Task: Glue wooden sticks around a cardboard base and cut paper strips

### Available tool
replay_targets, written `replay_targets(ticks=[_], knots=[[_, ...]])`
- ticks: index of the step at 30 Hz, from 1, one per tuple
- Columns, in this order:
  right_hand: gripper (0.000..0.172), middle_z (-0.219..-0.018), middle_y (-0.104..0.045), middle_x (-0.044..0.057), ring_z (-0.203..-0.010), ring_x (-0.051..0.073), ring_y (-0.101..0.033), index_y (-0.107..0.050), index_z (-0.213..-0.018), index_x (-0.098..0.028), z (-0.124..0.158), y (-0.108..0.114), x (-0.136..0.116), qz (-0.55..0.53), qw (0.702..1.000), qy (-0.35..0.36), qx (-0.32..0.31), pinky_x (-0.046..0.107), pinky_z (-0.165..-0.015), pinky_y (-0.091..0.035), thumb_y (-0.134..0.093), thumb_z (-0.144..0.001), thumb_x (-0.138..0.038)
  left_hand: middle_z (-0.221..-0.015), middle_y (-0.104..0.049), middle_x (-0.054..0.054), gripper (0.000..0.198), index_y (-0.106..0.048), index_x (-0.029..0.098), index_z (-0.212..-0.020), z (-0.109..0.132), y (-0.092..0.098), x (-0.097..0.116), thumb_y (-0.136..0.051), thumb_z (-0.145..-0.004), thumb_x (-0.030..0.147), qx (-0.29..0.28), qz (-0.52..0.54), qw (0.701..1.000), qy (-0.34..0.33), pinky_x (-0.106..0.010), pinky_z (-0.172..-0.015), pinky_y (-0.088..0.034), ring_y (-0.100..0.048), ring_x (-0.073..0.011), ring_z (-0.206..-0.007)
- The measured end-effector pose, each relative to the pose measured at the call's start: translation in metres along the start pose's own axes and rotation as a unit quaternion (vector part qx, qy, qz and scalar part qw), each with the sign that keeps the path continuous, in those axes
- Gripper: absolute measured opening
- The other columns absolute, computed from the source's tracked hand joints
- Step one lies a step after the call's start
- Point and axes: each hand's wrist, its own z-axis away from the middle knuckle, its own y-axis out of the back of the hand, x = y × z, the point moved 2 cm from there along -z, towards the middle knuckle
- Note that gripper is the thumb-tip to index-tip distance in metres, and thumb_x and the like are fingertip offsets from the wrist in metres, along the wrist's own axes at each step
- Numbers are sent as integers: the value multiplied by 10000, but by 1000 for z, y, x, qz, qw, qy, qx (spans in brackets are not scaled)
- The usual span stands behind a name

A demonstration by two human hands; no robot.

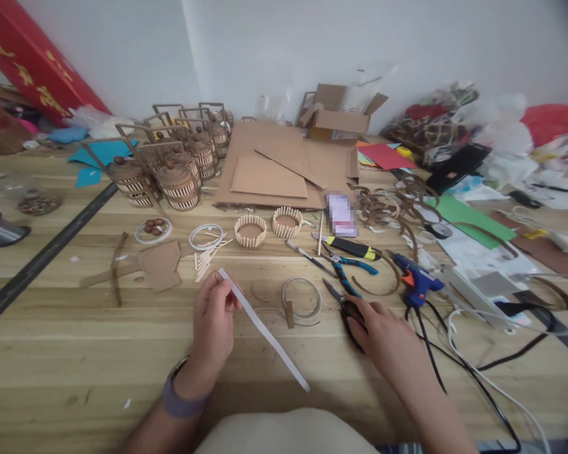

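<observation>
My left hand [214,318] pinches one end of a narrow white strip [267,334] between thumb and fingers. The strip slants down to the right, its far end free above the table. My right hand [383,334] is closed around the dark handles of a pair of scissors [335,293], whose blades point up and left on the table. Between the hands lies a white ring [320,301] with a small brown piece [289,314] at its lower left. Beyond are two round cardboard bases edged with short sticks, one left [250,243] and one right [286,233].
Blue-handled pliers [343,277], a yellow-black cutter knife [353,246] and a blue glue gun [415,280] with cables lie to the right. Loose sticks [207,263] and cardboard scraps [159,265] lie left. Finished stick baskets [178,189] and cardboard sheets [269,176] stand farther back.
</observation>
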Motion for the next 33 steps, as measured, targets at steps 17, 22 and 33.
replay_targets(ticks=[17,22,33], knots=[[145,-918,-648,59,-851,186,-609,-682,-878,-179,-52,16,-100,-79,909,398,-97,265,-697,-419,-555,-924,-124,-542,-447,38,257,-440,219,-557,1,-2,-8,-518,-800,254,-18,-19,1000,8,-244,-485,-332,-403,-126,-525],[159,-911,-625,56,-832,165,-586,-656,-943,-182,-40,38,-59,-127,933,335,-38,247,-725,-432,-508,-948,-124,-521,-452,44,246,-453,208,-537,-1,-2,-11,-547,-757,269,-10,-13,1000,8,-222,-451,-316,-392,-112,-506],[288,-1065,-670,159,-874,278,-685,-701,-1044,-158,12,46,149,-32,986,-133,95,375,-759,-535,-506,-837,-112,-490,-466,61,274,-453,206,-540,1,-7,-15,-591,-765,278,-31,-30,999,14,-206,-474,-351,-429,-96,-490]])
